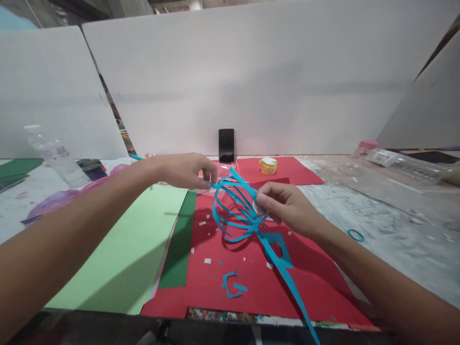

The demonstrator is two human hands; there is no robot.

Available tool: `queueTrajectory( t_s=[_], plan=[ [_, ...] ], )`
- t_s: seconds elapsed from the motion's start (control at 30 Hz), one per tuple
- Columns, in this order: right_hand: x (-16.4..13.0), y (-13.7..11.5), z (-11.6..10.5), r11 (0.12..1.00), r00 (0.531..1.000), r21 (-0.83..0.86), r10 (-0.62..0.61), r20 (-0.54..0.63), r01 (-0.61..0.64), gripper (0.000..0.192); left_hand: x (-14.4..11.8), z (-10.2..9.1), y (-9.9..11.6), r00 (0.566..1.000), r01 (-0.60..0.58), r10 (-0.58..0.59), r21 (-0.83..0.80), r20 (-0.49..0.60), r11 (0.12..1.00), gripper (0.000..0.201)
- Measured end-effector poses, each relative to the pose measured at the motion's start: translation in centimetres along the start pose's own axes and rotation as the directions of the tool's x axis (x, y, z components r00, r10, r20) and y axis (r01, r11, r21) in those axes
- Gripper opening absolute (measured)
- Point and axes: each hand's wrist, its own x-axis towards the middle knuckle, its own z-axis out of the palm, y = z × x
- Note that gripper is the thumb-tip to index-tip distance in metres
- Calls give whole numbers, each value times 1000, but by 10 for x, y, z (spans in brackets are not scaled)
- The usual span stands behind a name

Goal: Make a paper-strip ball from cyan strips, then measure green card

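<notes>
A bundle of looped blue paper strips hangs just above a red paper sheet. My left hand pinches the end of one blue strip at the bundle's upper left. My right hand grips the strips on the right, where they gather. A long blue tail runs from the bundle down toward the table's front edge. A small blue offcut and white paper bits lie on the red sheet.
Light green and dark green paper sheets lie left of the red one. A black phone leans on the white back panel, a yellow glue pot beside it. Plastic bottles lie at left and right. A blue rubber band lies at right.
</notes>
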Motion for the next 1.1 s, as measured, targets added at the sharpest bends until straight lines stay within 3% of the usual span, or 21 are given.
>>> queueTrajectory(
  t_s=[0.1,0.2,0.3,0.4,0.67,0.87,1.0,1.1],
  plan=[
    [1,0,-3,1000,998,3,20,56,-20,24,-4,20,6,983,-21,26,26,-180,999,26],
    [1,1,-3,998,994,-11,64,92,-63,19,-5,52,10,935,0,21,61,-355,998,25],
    [1,3,0,991,985,-61,122,122,-116,19,-2,80,9,887,-13,71,129,-456,992,25],
    [0,4,3,981,983,-154,139,121,-120,25,3,97,6,840,-45,134,180,-526,983,25],
    [0,13,16,987,984,-141,100,148,-79,43,0,106,4,701,-68,192,203,-687,977,25],
    [-2,10,22,970,947,25,230,225,-242,23,1,110,-4,624,-173,245,175,-742,969,19],
    [-3,9,25,951,940,31,298,165,-307,25,2,112,-5,594,-196,270,189,-758,962,17],
    [-3,12,29,969,970,-97,234,66,-227,35,2,113,-2,579,-193,292,219,-761,956,16]
  ],
)
